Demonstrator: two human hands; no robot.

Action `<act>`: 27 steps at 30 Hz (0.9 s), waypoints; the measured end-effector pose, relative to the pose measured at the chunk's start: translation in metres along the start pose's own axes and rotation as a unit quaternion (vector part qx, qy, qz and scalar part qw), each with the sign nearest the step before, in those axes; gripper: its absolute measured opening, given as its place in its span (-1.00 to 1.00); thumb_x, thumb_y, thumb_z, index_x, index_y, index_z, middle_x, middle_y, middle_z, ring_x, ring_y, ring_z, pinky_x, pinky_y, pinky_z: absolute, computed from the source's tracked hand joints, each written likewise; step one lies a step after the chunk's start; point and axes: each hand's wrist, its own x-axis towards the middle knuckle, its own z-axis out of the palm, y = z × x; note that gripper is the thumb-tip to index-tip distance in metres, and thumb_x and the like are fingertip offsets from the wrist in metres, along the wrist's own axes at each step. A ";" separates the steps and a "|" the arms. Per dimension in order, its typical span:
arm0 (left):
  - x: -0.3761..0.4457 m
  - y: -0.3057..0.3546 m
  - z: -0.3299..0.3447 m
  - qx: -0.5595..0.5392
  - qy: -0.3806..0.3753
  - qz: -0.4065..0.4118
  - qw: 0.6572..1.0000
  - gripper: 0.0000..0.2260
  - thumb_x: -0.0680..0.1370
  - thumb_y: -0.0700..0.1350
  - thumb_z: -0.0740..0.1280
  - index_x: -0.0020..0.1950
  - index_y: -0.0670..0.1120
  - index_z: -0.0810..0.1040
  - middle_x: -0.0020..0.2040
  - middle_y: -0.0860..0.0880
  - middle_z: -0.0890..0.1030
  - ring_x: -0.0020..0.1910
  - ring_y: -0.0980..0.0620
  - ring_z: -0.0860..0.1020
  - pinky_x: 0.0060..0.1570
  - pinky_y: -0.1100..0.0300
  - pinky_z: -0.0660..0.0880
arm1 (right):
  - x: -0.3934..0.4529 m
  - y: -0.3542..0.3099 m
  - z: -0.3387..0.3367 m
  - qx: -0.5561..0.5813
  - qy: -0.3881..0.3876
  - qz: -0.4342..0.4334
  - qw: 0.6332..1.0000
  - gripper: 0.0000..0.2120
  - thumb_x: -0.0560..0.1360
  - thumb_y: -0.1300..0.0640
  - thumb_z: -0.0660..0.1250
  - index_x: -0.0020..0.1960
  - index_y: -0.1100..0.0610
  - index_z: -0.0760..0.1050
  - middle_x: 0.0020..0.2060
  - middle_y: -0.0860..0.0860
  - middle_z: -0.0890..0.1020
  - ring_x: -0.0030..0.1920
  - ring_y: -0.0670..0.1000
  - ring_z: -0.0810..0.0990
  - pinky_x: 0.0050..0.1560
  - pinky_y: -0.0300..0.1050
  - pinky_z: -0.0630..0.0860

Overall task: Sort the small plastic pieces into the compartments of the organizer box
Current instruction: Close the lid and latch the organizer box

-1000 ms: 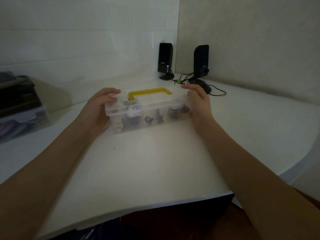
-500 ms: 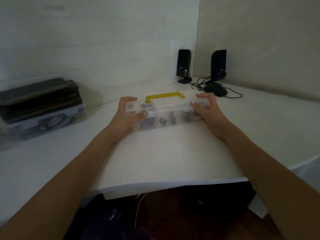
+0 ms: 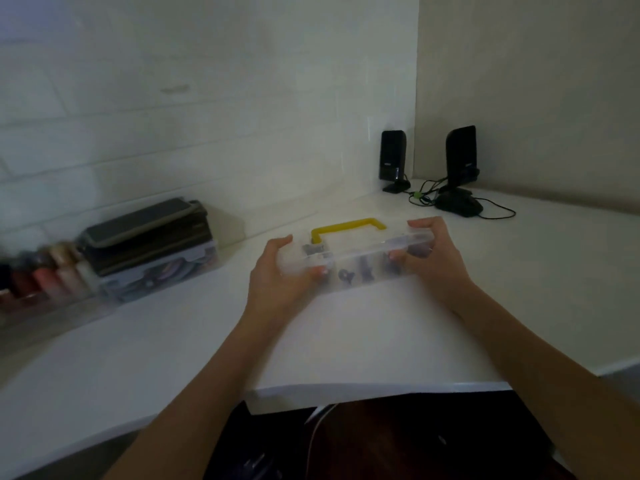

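Observation:
A clear plastic organizer box [image 3: 360, 254] with a yellow handle [image 3: 348, 226] rests on the white table, lid down. Small dark plastic pieces [image 3: 356, 273] show through its front wall. My left hand [image 3: 277, 275] grips the box's left end, thumb on the front and fingers over the lid. At the right end my right hand [image 3: 429, 254] clasps the box the same way. The pieces at both ends are hidden behind my fingers.
Two black speakers [image 3: 393, 161] [image 3: 460, 157] and a black mouse [image 3: 459, 206] with cables stand in the far corner. At the left sits a clear storage box [image 3: 156, 271] with dark cases stacked on it, beside several small bottles [image 3: 52, 271]. The table edge [image 3: 381, 388] is near me.
The view has swung left and pulled back, showing more of the table's left side. Both hands stay on the box ends, and my left thumb has come round onto its front.

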 end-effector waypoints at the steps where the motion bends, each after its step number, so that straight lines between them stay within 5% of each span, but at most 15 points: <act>1: 0.002 -0.003 0.000 0.030 0.024 0.029 0.999 -0.40 0.26 0.09 0.55 0.25 0.07 0.45 0.25 0.03 0.48 0.18 0.04 0.48 0.05 0.35 0.43 | 0.003 0.001 0.007 -0.001 -0.001 -0.003 1.000 -0.55 0.35 0.08 0.47 0.12 -0.19 0.35 -0.04 0.11 0.64 -0.03 0.11 0.62 0.03 0.03 0.57; 3: 0.005 -0.008 -0.001 0.081 0.064 0.077 0.992 -0.46 0.32 0.08 0.52 0.24 -0.04 0.51 0.44 -0.02 0.33 0.39 0.02 0.32 0.33 0.22 0.29 | 0.013 0.001 0.024 -0.021 0.005 -0.015 1.000 -0.53 0.43 0.09 0.41 0.26 -0.11 0.32 -0.03 0.03 0.59 -0.04 0.07 0.57 -0.03 -0.13 0.50; 5: 0.015 -0.016 -0.003 0.154 0.104 0.128 0.974 -0.57 0.40 0.09 0.44 0.20 -0.07 0.57 0.45 -0.05 0.34 0.45 -0.04 0.26 0.41 0.14 0.18 | 0.025 -0.001 0.046 -0.042 0.015 -0.023 0.999 -0.53 0.47 0.10 0.37 0.32 -0.06 0.31 -0.04 0.02 0.53 -0.06 0.03 0.51 -0.14 -0.24 0.39; 9: 0.052 -0.041 -0.010 0.315 0.146 0.233 0.908 -0.67 0.49 -0.13 0.29 0.26 -0.11 0.55 0.24 -0.21 0.56 0.39 -0.25 0.36 0.37 0.00 0.20 | 0.051 0.005 0.094 -0.059 0.050 -0.026 0.997 -0.52 0.46 0.07 0.36 0.33 -0.09 0.31 0.08 0.09 0.55 0.06 0.10 0.54 0.21 0.04 0.42; 12: 0.070 -0.052 -0.012 0.391 0.091 0.187 0.896 -0.46 0.54 -0.35 0.14 0.50 -0.04 0.21 0.40 -0.30 0.37 0.45 -0.32 0.21 0.45 -0.06 0.04 | 0.071 0.008 0.126 -0.084 0.056 -0.027 0.995 -0.47 0.49 0.06 0.33 0.41 -0.11 0.25 0.19 0.14 0.53 0.18 0.15 0.51 0.30 0.08 0.35; 17: 0.083 -0.060 -0.011 0.483 0.076 0.061 0.870 -0.28 0.56 -0.01 0.18 0.54 -0.08 -0.23 0.49 -0.41 -0.04 0.49 -0.35 -0.09 0.43 -0.10 -0.29 | 0.096 0.010 0.160 -0.158 0.005 -0.060 0.986 -0.42 0.57 0.03 0.22 0.51 -0.14 0.05 0.25 0.18 0.52 0.21 0.21 0.50 0.15 -0.07 0.38; 20: 0.093 -0.069 -0.010 0.485 0.091 0.062 0.867 -0.22 0.54 0.00 0.22 0.52 -0.21 -0.23 0.50 -0.40 -0.05 0.51 -0.31 -0.12 0.42 -0.05 -0.31 | 0.106 0.010 0.175 -0.201 -0.021 -0.077 0.976 -0.39 0.59 0.05 0.17 0.52 -0.16 -0.06 0.25 0.22 0.52 0.14 0.25 0.54 0.05 -0.04 0.41; 24: 0.105 -0.078 -0.007 0.489 0.129 0.098 0.857 -0.21 0.40 -0.03 0.33 0.50 -0.31 0.07 0.49 -0.32 0.17 0.50 -0.26 0.12 0.46 -0.07 -0.08 | 0.125 0.017 0.185 -0.236 -0.061 -0.103 0.964 -0.34 0.60 0.11 0.13 0.51 -0.13 -0.22 0.31 0.25 0.45 0.03 0.26 0.57 -0.07 -0.04 0.40; 27: 0.107 -0.074 -0.008 0.483 0.107 0.093 0.864 -0.20 0.40 -0.07 0.28 0.51 -0.31 -0.04 0.52 -0.31 0.05 0.52 -0.24 0.00 0.45 -0.04 -0.19 | 0.137 0.025 0.184 -0.253 -0.126 -0.136 0.950 -0.22 0.56 0.18 0.14 0.47 -0.16 -0.39 0.52 0.15 0.10 0.15 0.21 0.54 0.00 0.04 0.48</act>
